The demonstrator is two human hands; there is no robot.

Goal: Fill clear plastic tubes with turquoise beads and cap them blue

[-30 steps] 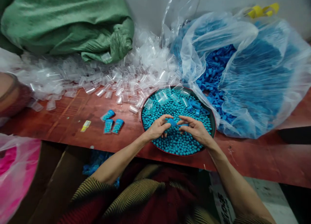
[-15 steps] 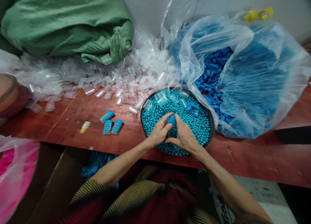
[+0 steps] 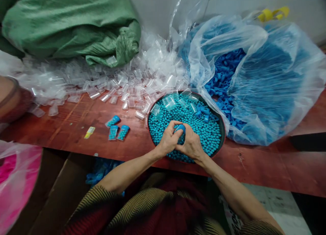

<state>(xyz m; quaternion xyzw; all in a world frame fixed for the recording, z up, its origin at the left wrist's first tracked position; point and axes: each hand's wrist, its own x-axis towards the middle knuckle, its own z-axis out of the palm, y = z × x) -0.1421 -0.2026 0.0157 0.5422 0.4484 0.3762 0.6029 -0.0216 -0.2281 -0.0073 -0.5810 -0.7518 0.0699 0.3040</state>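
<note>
Over a round basin [image 3: 223, 133] full of small teal balls [image 3: 210, 134], my left hand [image 3: 168, 138] and my right hand [image 3: 192, 143] close around one small container with a blue cap [image 3: 180, 127]. My fingers hide most of its body. Clear plastic cups [image 3: 169, 102] lie on the balls at the back of the basin, and several loose blue caps [image 3: 203, 112] rest at its right. Left of the basin, three capped containers of teal balls [image 3: 113, 132] lie on the red table [image 3: 137, 150].
Clear cups [image 3: 122, 88] are heaped along the back beside a green sack [image 3: 71, 24]. A translucent bag [image 3: 275, 85] of blue caps stands at the right. A reddish-brown bowl [image 3: 15, 102] sits at the far left, above a bag with pink contents [image 3: 15, 180].
My hands have turned the capped container and closed more tightly round it, so more of its blue cap shows. The view has shifted very slightly; the other things stay in place.
</note>
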